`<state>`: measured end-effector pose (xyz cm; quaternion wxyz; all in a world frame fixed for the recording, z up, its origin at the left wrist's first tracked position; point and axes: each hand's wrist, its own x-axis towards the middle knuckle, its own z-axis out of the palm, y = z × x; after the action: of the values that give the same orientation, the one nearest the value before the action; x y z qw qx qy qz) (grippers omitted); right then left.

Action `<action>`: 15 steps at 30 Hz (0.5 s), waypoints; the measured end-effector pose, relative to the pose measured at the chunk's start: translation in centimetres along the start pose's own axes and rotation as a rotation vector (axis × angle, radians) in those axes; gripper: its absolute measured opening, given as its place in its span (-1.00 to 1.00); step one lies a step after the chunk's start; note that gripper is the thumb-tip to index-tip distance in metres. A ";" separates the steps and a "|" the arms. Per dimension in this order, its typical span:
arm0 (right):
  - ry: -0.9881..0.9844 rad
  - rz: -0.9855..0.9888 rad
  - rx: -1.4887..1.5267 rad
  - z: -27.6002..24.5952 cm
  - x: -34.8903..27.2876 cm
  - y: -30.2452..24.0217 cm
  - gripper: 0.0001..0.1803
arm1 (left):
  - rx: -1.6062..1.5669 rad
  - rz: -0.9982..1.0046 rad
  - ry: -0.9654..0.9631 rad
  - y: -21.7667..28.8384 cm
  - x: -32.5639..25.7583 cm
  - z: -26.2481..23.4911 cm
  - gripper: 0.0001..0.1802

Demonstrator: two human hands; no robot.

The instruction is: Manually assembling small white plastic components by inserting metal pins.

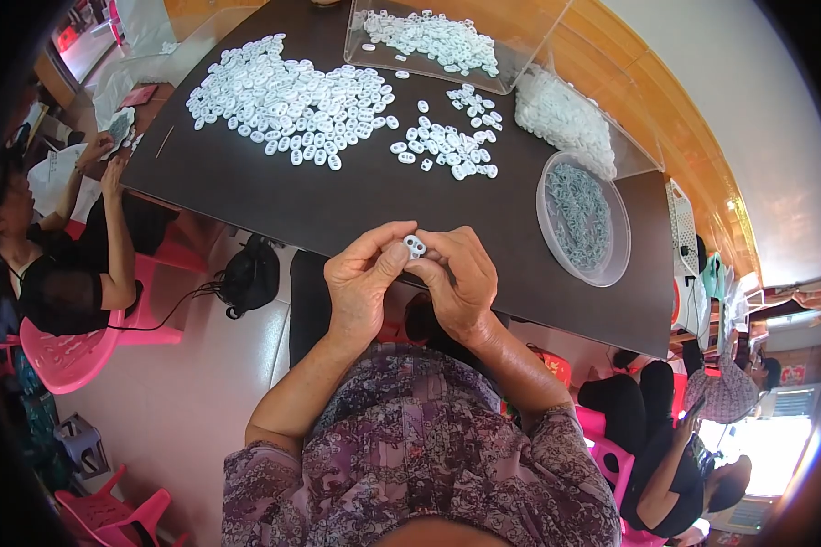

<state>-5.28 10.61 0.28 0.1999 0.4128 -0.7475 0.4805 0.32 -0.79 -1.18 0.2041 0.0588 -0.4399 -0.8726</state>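
Note:
My left hand [363,278] and my right hand [461,278] meet above the near edge of the dark table [274,196]. Together their fingertips pinch a small white oval plastic piece [415,245] with holes in it. Beyond my hands, a large heap of the same white pieces [283,96] is spread over the table's far left. A smaller scatter of white pieces [452,141] lies at the middle, about a hand's length past my fingers.
A round clear tub [582,219] of thin greyish rings sits right. A clear box [433,41] and a clear bag [564,118] hold more white parts. A seated person [59,264] on a pink chair is left, others lower right. A black bag [251,273] lies on the floor.

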 end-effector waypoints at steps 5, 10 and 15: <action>0.044 0.006 0.019 0.3 -0.1 -0.5 -0.69 | -0.014 0.059 -0.034 -0.6 -0.4 -0.1 -0.76; 0.098 -0.005 -0.002 0.6 -0.3 -0.8 -0.70 | -0.057 0.114 -0.018 -1.2 -0.8 0.2 -0.75; 0.102 -0.026 -0.020 0.7 -0.3 -0.8 -0.71 | -0.059 0.125 0.010 -1.5 -0.9 0.4 -0.75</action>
<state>-4.40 9.94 0.21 0.2482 0.3953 -0.7356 0.4909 0.54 0.62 -2.19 0.2621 0.0293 -0.4158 -0.8704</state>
